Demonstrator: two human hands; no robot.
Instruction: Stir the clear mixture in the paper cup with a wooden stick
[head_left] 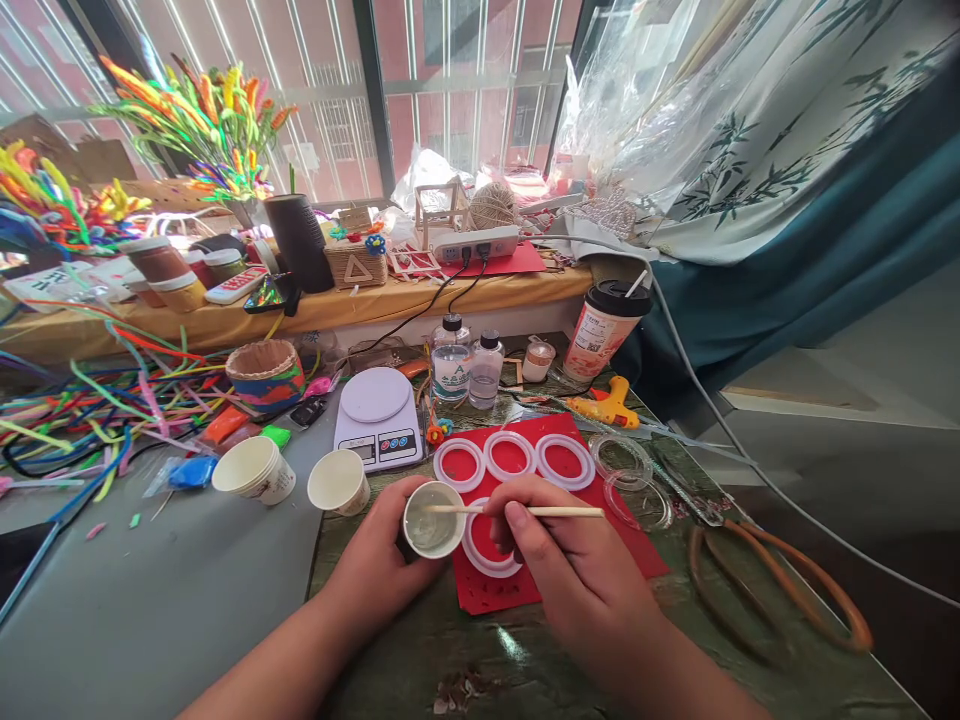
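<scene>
My left hand (394, 545) is wrapped round a small paper cup (411, 548) with clear liquid in it, tilted so its mouth faces me. Pinched in my right hand (566, 550) is a thin wooden stick (564, 512), its far end dipping into the cup. Just behind and under my hands lies a red sheet (480, 595) that carries several white ring-shaped silicone moulds (564, 462). Clear rings (641, 500) rest at the sheet's right edge. Another paper cup (338, 482) stands left of the held one, near a stack of paper cups (253, 470).
A white kitchen scale (377, 418) and two bottles (486, 370) stand behind. To the right are an orange glue gun (609, 403), a lidded drink cup (604, 330) and large scissors (780, 580). Pipe cleaners (82, 420) heap at left. A white cable (705, 390) crosses the right side.
</scene>
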